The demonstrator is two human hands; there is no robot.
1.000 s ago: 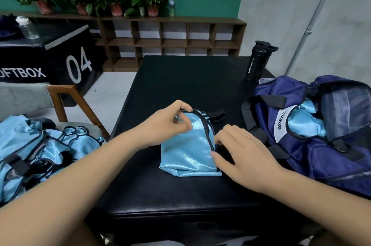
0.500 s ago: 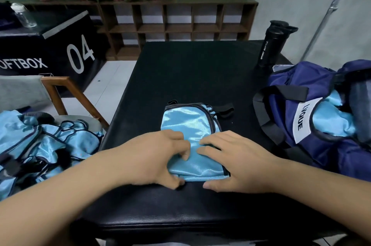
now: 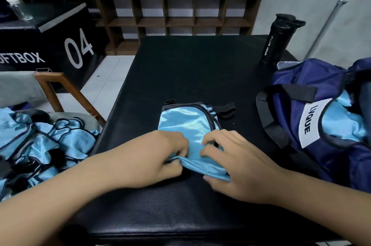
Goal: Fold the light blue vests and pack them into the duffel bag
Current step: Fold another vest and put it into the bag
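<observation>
The folded vest (image 3: 188,123) lies on the bench (image 3: 190,69), near the open bag (image 3: 321,105). The left hand (image 3: 152,161) and right hand (image 3: 236,167) each pinch its slightly raised near edge. This looks like a final fold. Next, carry that edge over evenly, then bag it.

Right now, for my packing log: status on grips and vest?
Left grip and right grip pinch folded vest at near edge. It lies on table, not yet in duffel bag. Nothing between them.
</observation>
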